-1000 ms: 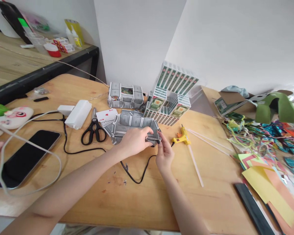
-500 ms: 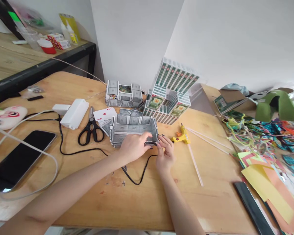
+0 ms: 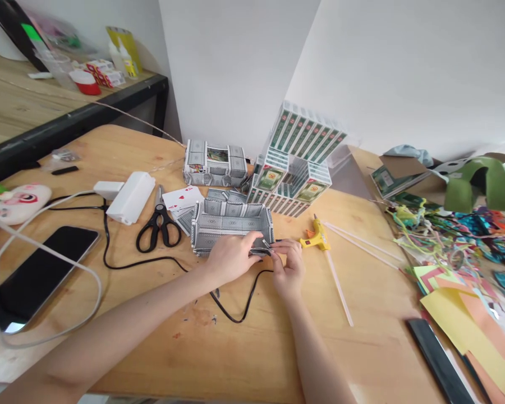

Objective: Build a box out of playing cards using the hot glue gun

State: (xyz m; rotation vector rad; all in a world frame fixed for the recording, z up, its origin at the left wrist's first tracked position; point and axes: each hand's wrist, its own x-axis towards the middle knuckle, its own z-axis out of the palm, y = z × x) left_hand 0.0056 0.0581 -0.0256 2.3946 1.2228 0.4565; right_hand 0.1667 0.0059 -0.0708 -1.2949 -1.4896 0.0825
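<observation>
An open box made of folded playing cards [image 3: 231, 223], grey-patterned, sits on the table before me. My left hand [image 3: 232, 257] reaches over its near wall, thumb and fingers closed on the near right part. At that same corner my right hand [image 3: 288, 268] pinches the card edge from outside. A small folded piece shows between the hands, partly hidden by fingers. Just right of my right hand lies a yellow glue gun [image 3: 318, 238] with a clear glue stick in it. Its black cable [image 3: 240, 321] loops below my hands.
Black scissors [image 3: 158, 227] and loose playing cards [image 3: 183, 197] lie left of the box. Behind stand a second card-built piece [image 3: 215, 164] and stacked green card packs [image 3: 305, 134]. A phone [image 3: 42, 275], white adapter [image 3: 132, 197] and coloured paper [image 3: 467, 331] flank the work.
My right hand's fingers have bent inward over the box's corner, and a small folded piece there now shows between the hands. The whole view has shifted slightly.
</observation>
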